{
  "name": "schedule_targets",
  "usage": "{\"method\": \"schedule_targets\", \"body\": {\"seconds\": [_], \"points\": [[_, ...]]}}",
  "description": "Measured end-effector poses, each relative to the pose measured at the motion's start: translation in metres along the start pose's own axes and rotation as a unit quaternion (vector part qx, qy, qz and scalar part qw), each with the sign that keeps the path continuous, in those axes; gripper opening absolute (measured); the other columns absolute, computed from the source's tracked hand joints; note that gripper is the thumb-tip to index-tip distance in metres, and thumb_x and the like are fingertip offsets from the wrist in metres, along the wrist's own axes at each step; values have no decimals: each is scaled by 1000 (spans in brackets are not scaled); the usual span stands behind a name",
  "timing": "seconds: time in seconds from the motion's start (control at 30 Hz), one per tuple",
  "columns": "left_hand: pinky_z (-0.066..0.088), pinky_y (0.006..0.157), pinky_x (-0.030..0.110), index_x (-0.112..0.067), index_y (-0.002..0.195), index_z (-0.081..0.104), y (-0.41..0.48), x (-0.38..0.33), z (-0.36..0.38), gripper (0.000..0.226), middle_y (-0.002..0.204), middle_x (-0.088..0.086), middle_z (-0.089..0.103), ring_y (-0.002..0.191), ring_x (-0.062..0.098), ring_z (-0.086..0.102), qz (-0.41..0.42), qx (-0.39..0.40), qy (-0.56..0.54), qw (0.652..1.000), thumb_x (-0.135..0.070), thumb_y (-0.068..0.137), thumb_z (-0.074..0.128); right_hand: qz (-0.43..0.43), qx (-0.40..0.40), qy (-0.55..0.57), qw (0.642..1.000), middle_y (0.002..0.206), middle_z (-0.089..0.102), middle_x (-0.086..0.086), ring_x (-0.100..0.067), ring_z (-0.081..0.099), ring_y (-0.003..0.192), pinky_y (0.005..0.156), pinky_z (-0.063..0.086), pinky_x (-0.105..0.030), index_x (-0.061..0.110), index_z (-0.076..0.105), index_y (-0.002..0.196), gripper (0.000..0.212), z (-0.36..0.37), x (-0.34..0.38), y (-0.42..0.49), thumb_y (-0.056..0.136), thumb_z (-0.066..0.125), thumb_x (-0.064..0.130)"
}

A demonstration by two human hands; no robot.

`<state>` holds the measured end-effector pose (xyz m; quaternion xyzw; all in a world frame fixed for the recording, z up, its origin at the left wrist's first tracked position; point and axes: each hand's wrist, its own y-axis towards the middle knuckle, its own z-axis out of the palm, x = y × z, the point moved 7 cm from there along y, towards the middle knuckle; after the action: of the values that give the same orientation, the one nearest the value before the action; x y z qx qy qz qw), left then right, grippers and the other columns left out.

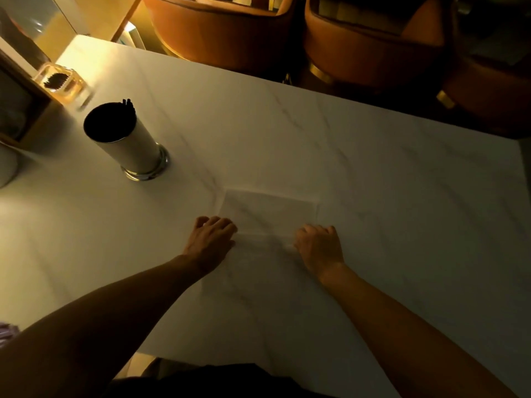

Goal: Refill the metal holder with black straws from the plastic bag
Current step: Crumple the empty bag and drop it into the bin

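Bag (268, 214) lies flat mid-table, near-transparent, flimsy and slippery — your left hand (212, 239) and right hand (319, 245) press curled on its near edge; pinch that. Holder (126, 139) far left — few straws (128, 103) in.

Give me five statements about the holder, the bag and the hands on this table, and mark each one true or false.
1. The metal holder stands upright on the marble table. True.
2. The holder is packed full of black straws. False: only a few straw tips show at its far rim; the rest of the opening looks dark and empty.
3. The plastic bag lies flat on the table. True.
4. The left hand grips the holder. False: it rests at the bag's left edge, well apart from the holder.
5. The right hand is at the bag's right side. True.
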<state>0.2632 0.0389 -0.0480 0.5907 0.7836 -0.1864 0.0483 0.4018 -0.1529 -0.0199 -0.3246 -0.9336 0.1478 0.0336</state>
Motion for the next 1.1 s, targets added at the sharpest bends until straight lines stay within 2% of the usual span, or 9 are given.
{"method": "schedule_targets", "body": {"seconds": [0.1,0.2,0.37,0.5,0.67,0.8,0.93,1.03,1.1], "points": [[33,98,39,-25,97,66,-8,5,-6,6,105,-1,68,101,23,62,-8,-3,2,1000,-26,97,60,-25,5,12,1000,86,66,-4,-30,64,83,74,38,-35,20,60,81,14,-2,1,-7,90,51,25],[37,93,38,-24,88,63,-16,13,-16,9,91,1,69,91,25,64,-11,1,0,1000,-22,96,58,-48,7,28,998,87,68,-5,-29,65,84,73,40,-35,20,60,84,21,-5,-4,-12,93,46,32],[43,89,36,-22,96,64,-29,19,-43,11,89,0,72,82,23,66,-1,-3,-60,998,-26,102,56,-61,-5,125,990,88,71,-10,-35,66,85,71,47,-40,17,59,83,21,-21,-10,-20,97,47,27],[55,76,37,-18,109,67,-37,24,-67,13,98,3,74,84,21,66,5,7,-95,995,-26,103,58,-56,46,214,974,93,70,-14,-39,62,86,69,47,-42,17,55,86,27,-32,-9,-28,101,42,35],[55,82,33,-16,120,68,-37,26,-98,21,109,0,74,93,16,68,10,15,-124,992,-21,102,60,-54,73,265,960,92,70,-8,-31,64,84,74,52,-42,16,59,90,24,-59,-10,-25,99,45,34],[59,81,39,-13,107,72,-32,24,-126,11,98,2,75,85,18,69,27,-4,-128,991,-14,99,65,-38,52,347,936,90,72,2,-17,67,83,81,54,-41,17,66,95,17,-85,-16,-22,96,53,28],[60,79,35,-11,105,71,-27,22,-144,11,92,2,74,81,14,71,0,6,-176,984,-7,97,65,-11,11,398,917,78,68,10,-5,64,72,71,53,-27,23,69,92,15,-104,-25,-25,81,75,31],[59,68,25,-16,98,69,-26,22,-151,13,87,2,73,71,13,72,-20,45,-211,976,-5,99,62,-13,15,453,891,72,72,-4,-18,71,67,69,58,-35,11,71,84,5,-109,-25,-25,82,75,11],[57,62,19,-14,99,70,-25,25,-149,14,87,2,74,66,9,73,-34,89,-223,970,-4,99,61,-14,40,491,870,73,74,-10,-24,72,64,65,60,-34,7,70,84,4,-109,-23,-26,83,72,4]]}}
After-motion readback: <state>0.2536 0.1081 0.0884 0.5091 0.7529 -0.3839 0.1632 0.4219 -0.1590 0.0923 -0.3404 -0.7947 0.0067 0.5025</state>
